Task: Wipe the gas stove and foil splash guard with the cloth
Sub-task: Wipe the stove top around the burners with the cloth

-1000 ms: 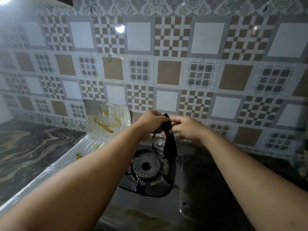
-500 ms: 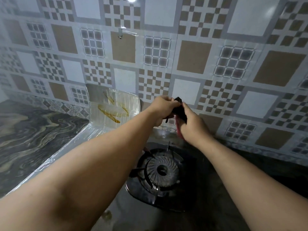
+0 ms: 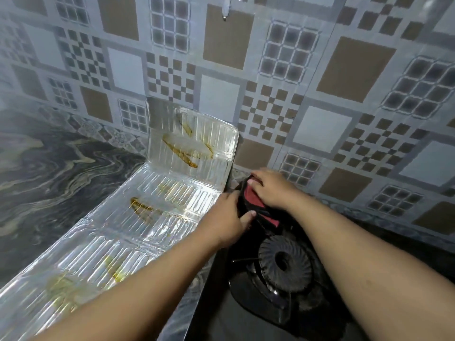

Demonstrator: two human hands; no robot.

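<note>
Hands meet at centre frame, where we press a black-and-red cloth (image 3: pixel 254 201) onto the back corner of the gas stove (image 3: pixel 268 299), just above its burner (image 3: pixel 284 264). Our left hand (image 3: pixel 227 217) pinches the cloth's edge; our right hand (image 3: pixel 270 187) lies flat on it, fingers spread. Grease-streaked foil splash guard (image 3: pixel 160 205) stands just left, against the tiled wall (image 3: pixel 320 94).

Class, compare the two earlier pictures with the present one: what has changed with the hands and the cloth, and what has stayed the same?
Both hands brought the cloth down from mid-air onto the stove's back corner. The right hand now presses it flat; the left hand grips its near edge. Unchanged: the foil splash guard, still stained, and the burner.
</note>
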